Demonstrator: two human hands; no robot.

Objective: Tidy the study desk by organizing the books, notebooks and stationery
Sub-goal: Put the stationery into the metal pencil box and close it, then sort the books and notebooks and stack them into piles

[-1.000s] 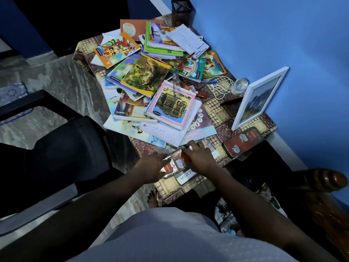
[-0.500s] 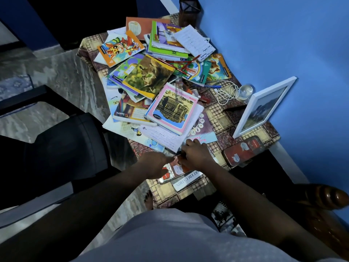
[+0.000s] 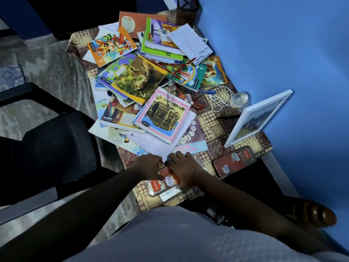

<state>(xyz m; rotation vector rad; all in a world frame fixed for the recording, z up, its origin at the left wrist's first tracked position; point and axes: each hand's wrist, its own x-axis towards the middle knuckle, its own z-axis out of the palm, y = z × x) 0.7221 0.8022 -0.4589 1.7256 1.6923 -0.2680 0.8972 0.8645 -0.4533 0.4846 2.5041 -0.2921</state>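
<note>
A small desk with a checked cloth (image 3: 213,127) is covered with scattered notebooks. A pink-edged notebook (image 3: 163,116) lies on top near me, a lion-cover notebook (image 3: 138,79) behind it. Red pencils (image 3: 175,67) and a blue pen (image 3: 206,91) lie among them. At the front edge sits a red pencil tin (image 3: 162,183). My left hand (image 3: 149,166) grips its left side. My right hand (image 3: 184,170) grips its right side. Both hands hide the tin's far end. A second red tin (image 3: 234,161) lies to the right.
A white picture frame (image 3: 256,118) leans on the blue wall at the right. A white cable (image 3: 220,100) and a clear globe (image 3: 240,98) lie beside it. A dark pen holder (image 3: 186,10) stands at the far corner. A black chair (image 3: 52,148) stands left of the desk.
Both hands stay on the red tin at the front edge, with fingers shifted slightly closer together. The view has tilted a little.
</note>
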